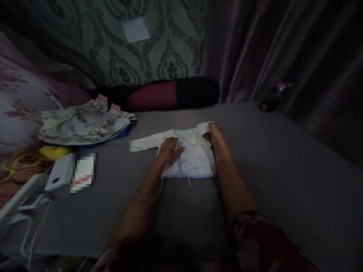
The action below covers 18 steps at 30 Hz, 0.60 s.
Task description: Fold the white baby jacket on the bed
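A small white baby shirt (193,155) with blue trim lies flat on the grey bed sheet (269,158), its left sleeve stretched out to the left. My left hand (170,148) rests flat on the shirt's left front, fingers spread. My right hand (215,134) is closed on the shirt's right sleeve, which is folded in over the shoulder.
A pile of printed folded clothes (85,122) sits at the left. Near it lie a yellow object (53,152), a white power bank (58,173), a power strip with cables (19,196) and a floral pillow (17,102). A dark bolster (170,94) lines the wall; curtains hang right.
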Tool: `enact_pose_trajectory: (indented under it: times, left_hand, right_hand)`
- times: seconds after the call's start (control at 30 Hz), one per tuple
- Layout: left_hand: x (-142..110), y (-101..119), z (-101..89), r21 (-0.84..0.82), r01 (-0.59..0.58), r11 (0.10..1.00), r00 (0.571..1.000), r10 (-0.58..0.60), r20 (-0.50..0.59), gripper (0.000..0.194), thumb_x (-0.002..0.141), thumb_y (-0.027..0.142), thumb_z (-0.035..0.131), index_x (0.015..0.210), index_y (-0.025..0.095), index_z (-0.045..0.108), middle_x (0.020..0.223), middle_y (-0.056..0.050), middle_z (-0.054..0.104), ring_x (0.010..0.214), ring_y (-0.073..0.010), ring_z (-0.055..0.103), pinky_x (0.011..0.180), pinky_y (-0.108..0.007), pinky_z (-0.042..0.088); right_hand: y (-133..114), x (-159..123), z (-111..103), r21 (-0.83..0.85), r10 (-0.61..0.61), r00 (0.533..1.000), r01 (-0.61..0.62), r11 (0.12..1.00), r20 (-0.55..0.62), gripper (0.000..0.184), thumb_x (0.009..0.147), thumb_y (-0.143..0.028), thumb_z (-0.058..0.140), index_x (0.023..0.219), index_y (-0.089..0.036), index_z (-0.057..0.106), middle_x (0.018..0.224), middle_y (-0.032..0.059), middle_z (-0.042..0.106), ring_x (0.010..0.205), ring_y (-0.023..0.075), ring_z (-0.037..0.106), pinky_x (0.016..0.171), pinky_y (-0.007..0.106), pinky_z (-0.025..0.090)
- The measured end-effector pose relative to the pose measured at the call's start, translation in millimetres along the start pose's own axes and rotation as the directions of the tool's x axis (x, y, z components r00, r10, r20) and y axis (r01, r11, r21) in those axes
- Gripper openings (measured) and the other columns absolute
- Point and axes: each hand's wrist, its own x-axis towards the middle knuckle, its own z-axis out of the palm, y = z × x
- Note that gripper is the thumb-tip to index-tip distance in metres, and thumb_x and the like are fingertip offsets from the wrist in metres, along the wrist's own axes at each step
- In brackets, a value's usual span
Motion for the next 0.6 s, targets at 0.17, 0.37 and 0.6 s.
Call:
enact_pose_trajectory:
  times: [0.17, 0.37, 0.6]
  left_hand:
    - [-26, -4, 15.1, -0.081, -0.011, 0.997, 0.996, 0.004, -0.093, 0.051, 0.091, 0.047, 0.054, 0.133, 0.017, 0.053, 0.141, -0.014, 0.052, 0.135, -0.0272, 0.044, 0.113, -0.042, 0.034]
    - [-31, -5, 23.8, -0.174, -0.080, 0.982, 0.974, 0.040, -0.223, 0.048, 0.093, 0.045, 0.053, 0.132, 0.018, 0.054, 0.138, -0.014, 0.055, 0.132, -0.0266, 0.048, 0.112, -0.044, 0.037]
    - [-29, -6, 18.0, -0.177, -0.140, 0.974, 0.946, 0.079, -0.315, 0.035, 0.095, 0.035, 0.050, 0.123, 0.017, 0.058, 0.123, -0.013, 0.064, 0.119, -0.0253, 0.058, 0.104, -0.043, 0.045]
  right_hand:
    - [1, -6, 12, -0.064, 0.062, 0.998, -0.062, 0.996, -0.003, 0.010, 0.089, -0.016, 0.049, 0.081, -0.018, 0.054, 0.054, -0.0066, 0.052, 0.042, 0.0075, 0.050, 0.040, 0.016, 0.045]
    - [8, -13, 24, -0.137, 0.091, 0.993, -0.080, 0.987, 0.078, 0.016, 0.095, -0.029, 0.048, 0.088, -0.017, 0.055, 0.057, -0.0051, 0.055, 0.043, 0.0089, 0.053, 0.045, 0.020, 0.051]
    - [30, -14, 34, -0.385, -0.045, 0.957, 0.158, 0.909, 0.286, 0.035, 0.100, -0.038, 0.035, 0.089, -0.017, 0.060, 0.085, 0.0063, 0.070, 0.064, 0.0118, 0.064, 0.062, 0.023, 0.052]
